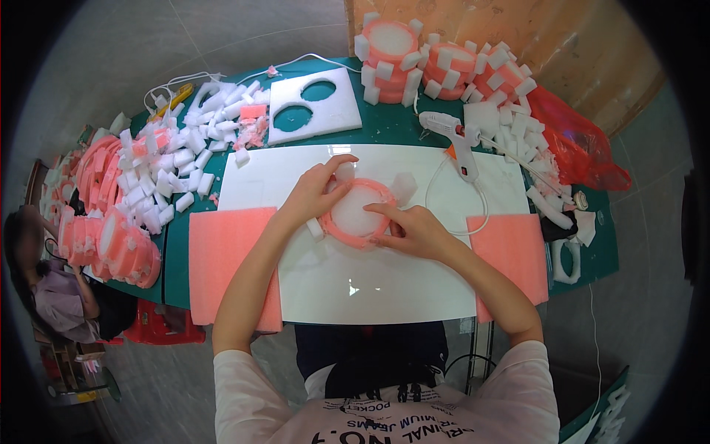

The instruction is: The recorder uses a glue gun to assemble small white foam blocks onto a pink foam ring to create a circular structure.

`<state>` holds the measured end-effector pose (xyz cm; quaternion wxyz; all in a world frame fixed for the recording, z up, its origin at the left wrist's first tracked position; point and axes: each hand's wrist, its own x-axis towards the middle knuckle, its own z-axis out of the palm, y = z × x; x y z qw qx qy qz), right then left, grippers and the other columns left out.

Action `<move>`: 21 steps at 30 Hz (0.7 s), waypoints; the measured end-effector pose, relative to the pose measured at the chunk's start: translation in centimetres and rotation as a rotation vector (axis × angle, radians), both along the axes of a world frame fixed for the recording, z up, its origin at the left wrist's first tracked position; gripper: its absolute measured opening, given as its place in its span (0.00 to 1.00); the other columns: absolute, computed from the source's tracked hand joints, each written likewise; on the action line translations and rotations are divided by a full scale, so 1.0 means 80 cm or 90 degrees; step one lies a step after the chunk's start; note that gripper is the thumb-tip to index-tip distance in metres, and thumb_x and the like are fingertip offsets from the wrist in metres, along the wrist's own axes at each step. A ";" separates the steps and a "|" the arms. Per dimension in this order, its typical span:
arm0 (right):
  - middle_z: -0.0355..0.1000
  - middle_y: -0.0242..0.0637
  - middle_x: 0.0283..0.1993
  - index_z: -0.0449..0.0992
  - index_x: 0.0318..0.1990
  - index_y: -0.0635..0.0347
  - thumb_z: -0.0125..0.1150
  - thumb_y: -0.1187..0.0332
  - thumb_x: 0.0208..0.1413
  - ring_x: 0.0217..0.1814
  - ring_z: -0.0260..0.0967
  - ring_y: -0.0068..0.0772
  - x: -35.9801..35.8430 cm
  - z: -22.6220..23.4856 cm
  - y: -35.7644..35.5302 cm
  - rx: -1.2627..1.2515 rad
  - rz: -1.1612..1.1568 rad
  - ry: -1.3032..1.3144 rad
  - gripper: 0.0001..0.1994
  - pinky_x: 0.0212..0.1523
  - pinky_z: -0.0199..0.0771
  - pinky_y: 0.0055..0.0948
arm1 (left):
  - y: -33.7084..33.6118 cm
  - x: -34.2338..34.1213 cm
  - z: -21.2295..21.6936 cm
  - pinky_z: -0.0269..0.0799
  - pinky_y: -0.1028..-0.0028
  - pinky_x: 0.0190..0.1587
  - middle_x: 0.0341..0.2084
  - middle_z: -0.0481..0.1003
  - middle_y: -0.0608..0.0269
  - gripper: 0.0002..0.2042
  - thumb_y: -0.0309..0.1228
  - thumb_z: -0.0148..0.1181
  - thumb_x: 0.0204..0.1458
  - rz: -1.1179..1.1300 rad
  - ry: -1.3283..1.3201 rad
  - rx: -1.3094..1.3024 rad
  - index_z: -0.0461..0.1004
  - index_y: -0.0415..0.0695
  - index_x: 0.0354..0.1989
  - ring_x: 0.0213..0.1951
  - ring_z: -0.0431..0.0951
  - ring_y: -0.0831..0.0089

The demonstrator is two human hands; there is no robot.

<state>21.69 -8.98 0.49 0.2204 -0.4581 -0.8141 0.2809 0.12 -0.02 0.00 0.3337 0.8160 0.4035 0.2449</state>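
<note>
Nearest: shirt, dark printed lettering, partly readable. Then white board on green table. Pink foam ring mid-board, lying face-up, pale centre toward camera; round, about as long as wide. Right hand pinching its right rim. Left hand at upper-left rim, thumb touching; can't tell if gripping. Beyond: glue gun, nozzle leftward. Far edge: pink foam stacks.
</note>
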 end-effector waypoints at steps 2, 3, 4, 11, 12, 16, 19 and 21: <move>0.61 0.30 0.13 0.67 0.53 0.49 0.64 0.57 0.47 0.14 0.60 0.27 0.000 -0.001 0.000 0.019 0.003 0.006 0.25 0.20 0.60 0.25 | 0.000 0.000 -0.001 0.68 0.75 0.42 0.41 0.73 0.56 0.20 0.29 0.53 0.49 0.001 0.004 -0.004 0.65 0.48 0.53 0.36 0.75 0.68; 0.61 0.30 0.13 0.67 0.53 0.49 0.64 0.57 0.46 0.14 0.60 0.27 0.000 -0.001 0.000 0.016 0.004 0.005 0.25 0.20 0.60 0.25 | 0.001 -0.001 -0.003 0.68 0.75 0.42 0.41 0.73 0.56 0.20 0.29 0.53 0.49 -0.003 -0.005 0.006 0.64 0.47 0.53 0.36 0.75 0.68; 0.61 0.30 0.13 0.67 0.53 0.49 0.64 0.57 0.46 0.14 0.60 0.26 0.000 -0.001 0.000 0.014 0.004 0.005 0.25 0.20 0.60 0.25 | 0.001 -0.002 -0.005 0.68 0.75 0.42 0.41 0.73 0.56 0.20 0.29 0.53 0.49 -0.008 -0.014 0.016 0.64 0.47 0.53 0.36 0.75 0.68; 0.63 0.32 0.15 0.68 0.51 0.49 0.62 0.54 0.47 0.17 0.65 0.31 0.000 0.003 0.000 -0.012 -0.001 -0.008 0.24 0.21 0.63 0.28 | 0.002 -0.001 -0.003 0.68 0.75 0.41 0.41 0.73 0.56 0.20 0.29 0.53 0.49 -0.008 -0.004 0.008 0.64 0.47 0.53 0.35 0.75 0.68; 0.63 0.32 0.15 0.68 0.51 0.49 0.62 0.54 0.47 0.17 0.65 0.31 -0.001 0.003 0.000 -0.008 -0.001 -0.006 0.24 0.21 0.63 0.28 | 0.002 -0.002 -0.004 0.68 0.75 0.41 0.41 0.73 0.56 0.20 0.29 0.53 0.49 -0.008 -0.006 0.011 0.64 0.47 0.53 0.35 0.75 0.68; 0.63 0.33 0.15 0.68 0.51 0.50 0.62 0.54 0.47 0.18 0.65 0.31 -0.001 0.003 0.000 -0.008 -0.001 -0.009 0.24 0.21 0.63 0.29 | 0.002 -0.002 -0.004 0.68 0.75 0.41 0.41 0.73 0.56 0.20 0.29 0.53 0.49 -0.007 -0.009 0.007 0.64 0.47 0.53 0.35 0.75 0.68; 0.63 0.32 0.15 0.68 0.51 0.50 0.62 0.54 0.47 0.18 0.65 0.31 -0.001 0.003 0.000 -0.009 -0.001 -0.007 0.24 0.22 0.63 0.29 | 0.002 -0.002 -0.005 0.68 0.75 0.41 0.41 0.73 0.56 0.20 0.29 0.53 0.49 -0.004 -0.006 0.014 0.65 0.47 0.53 0.35 0.75 0.68; 0.63 0.32 0.15 0.68 0.51 0.50 0.62 0.54 0.47 0.18 0.65 0.31 -0.001 0.004 0.000 -0.013 -0.001 -0.009 0.24 0.22 0.63 0.28 | 0.001 -0.001 -0.003 0.68 0.75 0.41 0.41 0.73 0.56 0.20 0.29 0.53 0.49 -0.003 -0.004 0.012 0.65 0.47 0.53 0.35 0.75 0.68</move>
